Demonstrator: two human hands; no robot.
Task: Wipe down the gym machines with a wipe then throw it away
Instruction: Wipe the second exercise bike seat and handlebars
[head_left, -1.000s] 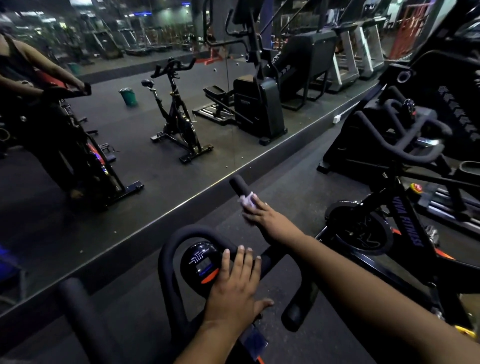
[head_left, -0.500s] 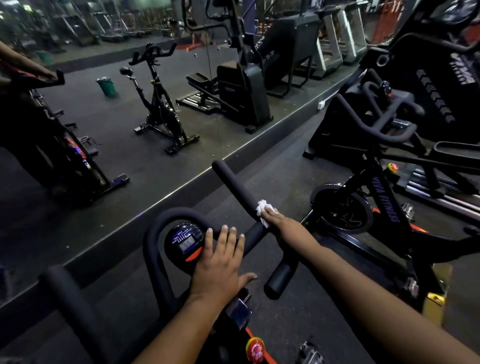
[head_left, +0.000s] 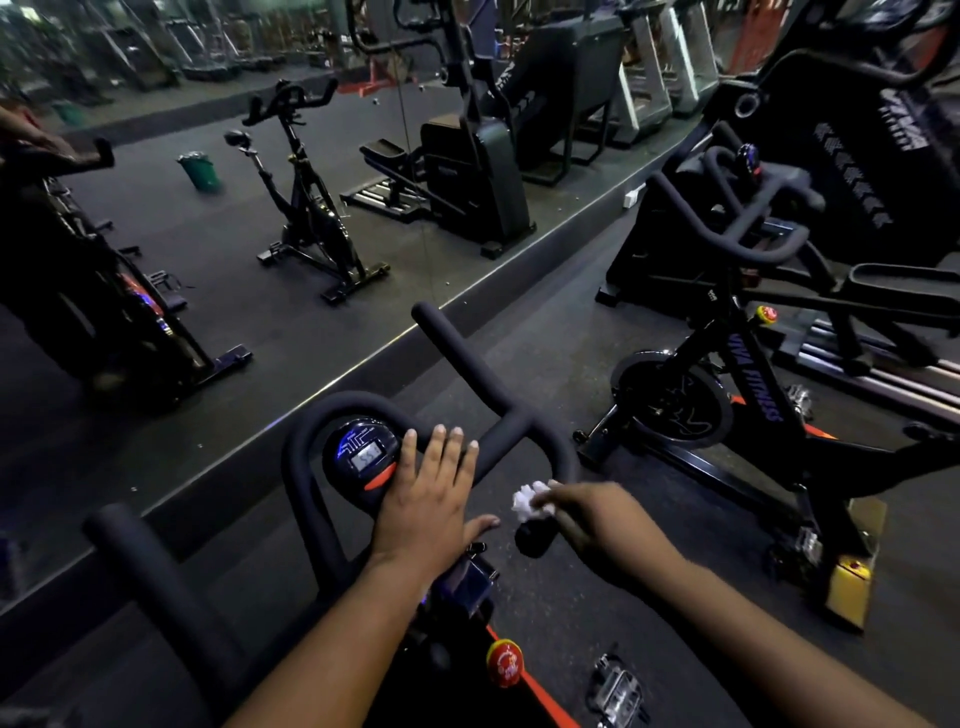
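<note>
A black spin bike's padded handlebar (head_left: 467, 358) fills the lower middle of the head view, with a round digital console (head_left: 363, 454) inside its loop. My left hand (head_left: 428, 501) lies flat with straight fingers on the bar beside the console. My right hand (head_left: 597, 519) pinches a crumpled white wipe (head_left: 530, 501) against the near end of the right grip (head_left: 535, 538). A red knob (head_left: 504, 662) and a pedal (head_left: 618, 688) show below on the frame.
A second black spin bike (head_left: 748, 395) stands close on the right, a larger machine behind it. A wall mirror (head_left: 208, 260) runs along the left, reflecting bikes, steppers and a green bin (head_left: 200, 169). Dark rubber floor (head_left: 545, 332) lies between.
My right hand has slid the wipe back along the right grip, from near the far tip to the near end. My left hand has stayed by the console.
</note>
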